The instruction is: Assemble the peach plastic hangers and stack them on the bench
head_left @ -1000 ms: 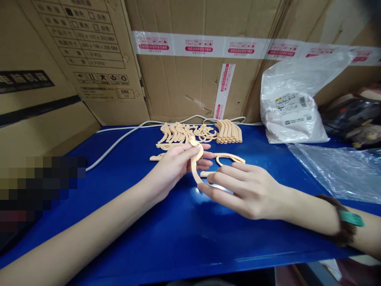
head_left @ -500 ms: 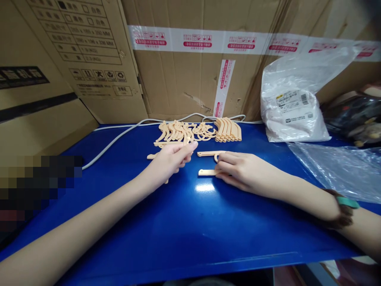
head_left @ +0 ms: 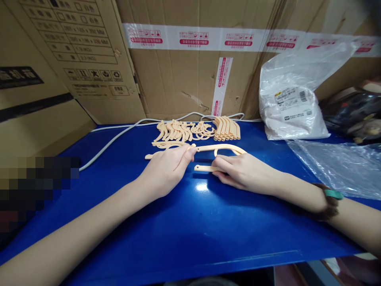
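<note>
Bag (head_left: 293,103), whitish contents (head_left: 279,130), strip (head_left: 204,168) in right hand (head_left: 238,170)

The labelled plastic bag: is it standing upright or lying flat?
Upright: the plastic bag rests on its bulging base, slack top rising before the cardboard.

Piece (head_left: 193,145) mostly hidden by left hand (head_left: 167,167); strip (head_left: 204,168) partly by right hand (head_left: 247,171).

Above a blue table (head_left: 190,230), the left hand (head_left: 168,167) pinches a cream piece (head_left: 193,145), the right hand (head_left: 233,171) a straight-ended strip (head_left: 204,168).
</note>
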`<state>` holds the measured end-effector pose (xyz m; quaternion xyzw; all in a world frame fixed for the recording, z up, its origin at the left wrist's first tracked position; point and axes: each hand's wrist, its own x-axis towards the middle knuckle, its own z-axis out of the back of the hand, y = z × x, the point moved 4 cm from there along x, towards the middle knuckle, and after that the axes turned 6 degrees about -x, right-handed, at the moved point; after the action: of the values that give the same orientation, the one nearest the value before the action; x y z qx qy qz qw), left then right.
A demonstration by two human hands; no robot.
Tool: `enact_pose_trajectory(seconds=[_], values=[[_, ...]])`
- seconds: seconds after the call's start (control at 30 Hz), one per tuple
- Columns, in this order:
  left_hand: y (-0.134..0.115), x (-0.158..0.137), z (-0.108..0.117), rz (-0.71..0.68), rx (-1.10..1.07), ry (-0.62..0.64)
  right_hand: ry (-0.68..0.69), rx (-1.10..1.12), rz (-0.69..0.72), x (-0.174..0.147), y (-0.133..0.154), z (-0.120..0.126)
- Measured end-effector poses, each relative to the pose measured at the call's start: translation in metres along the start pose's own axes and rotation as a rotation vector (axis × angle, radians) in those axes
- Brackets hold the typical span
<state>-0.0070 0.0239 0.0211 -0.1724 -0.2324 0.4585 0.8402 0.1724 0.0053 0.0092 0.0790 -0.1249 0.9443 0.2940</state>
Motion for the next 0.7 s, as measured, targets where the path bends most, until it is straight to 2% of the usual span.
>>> enact_pose_trajectory(seconds=[0.17, 0.3, 0.53, 0.7], values=[[0.001, 0.0, -0.001, 0.029, 0.079, 0.022, -0.039, 0.088, -0.049, -0.002, -0.005, 0.002], [0.001, 0.001, -0.005, -0.027, 0.104, 0.07, -0.059, 0.149, -0.11, -0.002, -0.009, 0.002], [0.002, 0.003, -0.01, -0.111, 0.019, 0.092, -0.164, 0.044, -0.192, -0.004, -0.012, 0.007], [0.002, 0.003, -0.01, -0.091, -0.045, 0.139, -0.128, 0.04, -0.168, -0.005, -0.01, 0.006]])
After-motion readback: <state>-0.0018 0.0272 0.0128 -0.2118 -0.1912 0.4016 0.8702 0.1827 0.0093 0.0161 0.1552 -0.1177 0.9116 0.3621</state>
